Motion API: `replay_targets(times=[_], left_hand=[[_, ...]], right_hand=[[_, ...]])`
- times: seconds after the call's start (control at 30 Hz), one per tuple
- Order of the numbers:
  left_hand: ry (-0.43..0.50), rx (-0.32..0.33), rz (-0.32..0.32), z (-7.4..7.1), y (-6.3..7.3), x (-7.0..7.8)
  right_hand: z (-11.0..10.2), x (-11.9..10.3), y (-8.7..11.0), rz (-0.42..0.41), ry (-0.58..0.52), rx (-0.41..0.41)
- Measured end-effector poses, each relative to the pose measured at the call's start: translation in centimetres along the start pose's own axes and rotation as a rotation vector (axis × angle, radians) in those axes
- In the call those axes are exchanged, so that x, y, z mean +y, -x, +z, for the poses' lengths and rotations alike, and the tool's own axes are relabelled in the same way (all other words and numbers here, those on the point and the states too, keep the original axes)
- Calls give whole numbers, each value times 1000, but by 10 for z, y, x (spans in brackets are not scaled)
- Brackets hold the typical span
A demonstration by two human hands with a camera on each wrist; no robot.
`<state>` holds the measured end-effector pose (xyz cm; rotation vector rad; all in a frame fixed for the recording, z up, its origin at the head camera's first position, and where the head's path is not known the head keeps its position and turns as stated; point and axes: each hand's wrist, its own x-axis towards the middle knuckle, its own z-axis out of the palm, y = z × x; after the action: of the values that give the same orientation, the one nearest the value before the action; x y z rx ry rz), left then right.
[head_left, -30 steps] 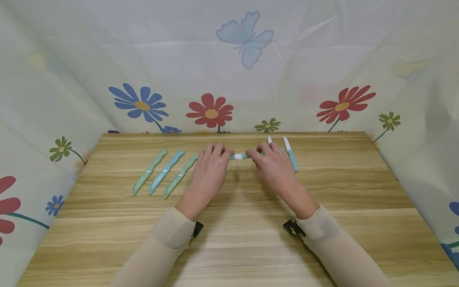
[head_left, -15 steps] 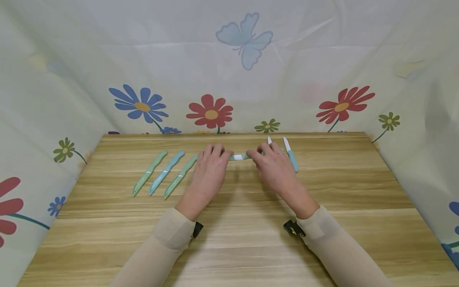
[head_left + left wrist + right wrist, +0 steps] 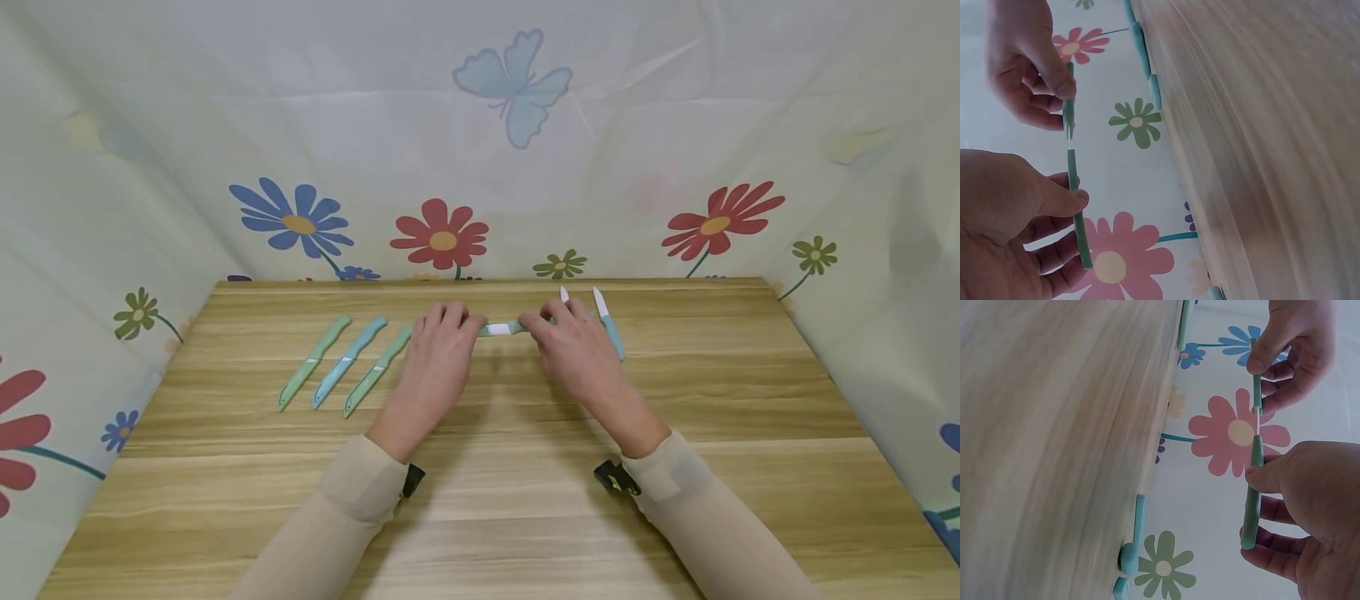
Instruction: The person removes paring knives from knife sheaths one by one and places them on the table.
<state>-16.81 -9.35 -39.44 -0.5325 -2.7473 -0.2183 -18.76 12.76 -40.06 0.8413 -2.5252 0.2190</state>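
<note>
Both hands hold a green paring knife above the far part of the table in the head view. My left hand (image 3: 441, 354) pinches its green sheath (image 3: 1079, 215) between thumb and fingers. The green handle (image 3: 1252, 509) is gripped by my right hand (image 3: 581, 358). Between the two hands a short stretch of white blade (image 3: 498, 329) shows, its tip end inside the sheath. To the left lie a green sheathed knife (image 3: 315, 362), a blue one (image 3: 350, 362) and another green one (image 3: 375, 375), partly covered by my left hand.
Right of my right hand lies a bare white-bladed knife with a blue handle (image 3: 611, 333). A second white blade (image 3: 564, 293) pokes out behind that hand, the rest mostly hidden. A flowered curtain (image 3: 337, 125) stands along the wooden table's (image 3: 487, 517) far edge.
My right hand has shifted very slightly to the right, and a little more white blade shows between handle and sheath. The left hand and the knives on the table stay put.
</note>
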Motion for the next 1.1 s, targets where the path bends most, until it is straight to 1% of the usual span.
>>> replay_targets(times=[0.2,0.4,0.67,1.1], left_hand=[[-2,6,-3,0,0,-1],[-4,11,-5,-1,0,-1],[5,11,-10,-1,0,-3],[0,15,-14,3,0,-7]], right_hand=[[0,1,0,-4,-3,10],[-1,2,0,-1,-3,3],[1,4,0,3,-1,19],[1,5,-1,49,-11,-28]])
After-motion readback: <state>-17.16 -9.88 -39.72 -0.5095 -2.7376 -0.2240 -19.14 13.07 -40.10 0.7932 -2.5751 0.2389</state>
